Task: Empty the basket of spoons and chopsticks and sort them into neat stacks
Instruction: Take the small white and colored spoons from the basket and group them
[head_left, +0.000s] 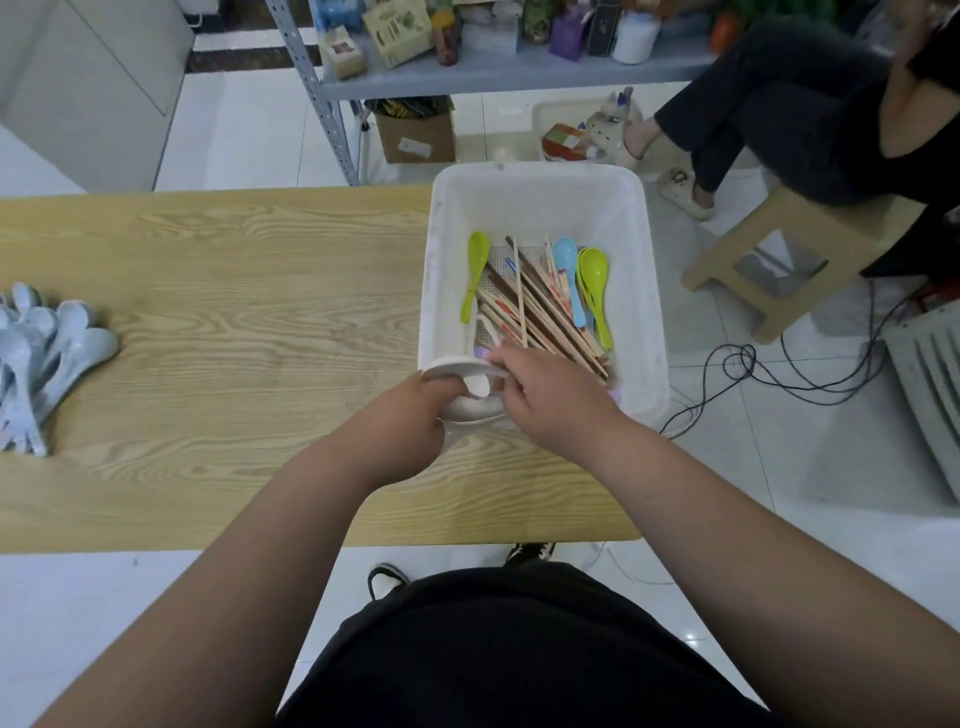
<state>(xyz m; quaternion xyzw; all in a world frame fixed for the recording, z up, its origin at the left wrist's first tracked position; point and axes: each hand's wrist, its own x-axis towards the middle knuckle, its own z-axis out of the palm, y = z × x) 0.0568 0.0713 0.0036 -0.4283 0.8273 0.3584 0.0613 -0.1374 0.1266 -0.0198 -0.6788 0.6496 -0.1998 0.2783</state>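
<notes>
L grip (415, 421) & R grip (550, 400) clasp white plastic spoons (457, 370); pale-blue spoons (47, 353) piled at wood-grain surface's (234, 260) left edge; wooden chopsticks (540, 306) unsorted in white basket (540, 179).

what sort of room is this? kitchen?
Likely a storeroom or makeshift workroom, not a kitchen: a metal shelf of boxed goods, a cardboard box on the tiled floor, loose cables beside the table.
</notes>
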